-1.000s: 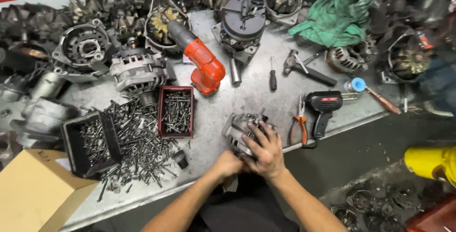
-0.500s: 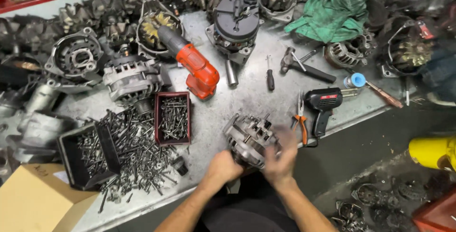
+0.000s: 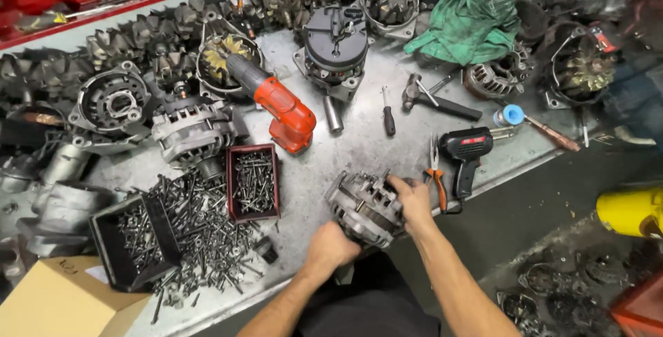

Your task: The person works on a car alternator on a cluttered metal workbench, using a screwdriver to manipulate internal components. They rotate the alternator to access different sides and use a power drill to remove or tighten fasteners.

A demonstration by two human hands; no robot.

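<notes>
Presently we list, largest first:
Workbench point(image 3: 359, 150): grey metal top, crowded with parts.
Green rag point(image 3: 476, 12): heaped at the far edge.
Alternator point(image 3: 362, 206): at the near edge, between our hands.
Orange power tool point(image 3: 280, 106): lying beyond it.
Left hand point(image 3: 331, 251): closed round the alternator's near side.
Right hand point(image 3: 413, 202): fingers wrapped over its right side.
Red tray point(image 3: 254, 182): full of screws, left of the alternator.
Pliers point(image 3: 436, 171): just beside our right hand.
</notes>
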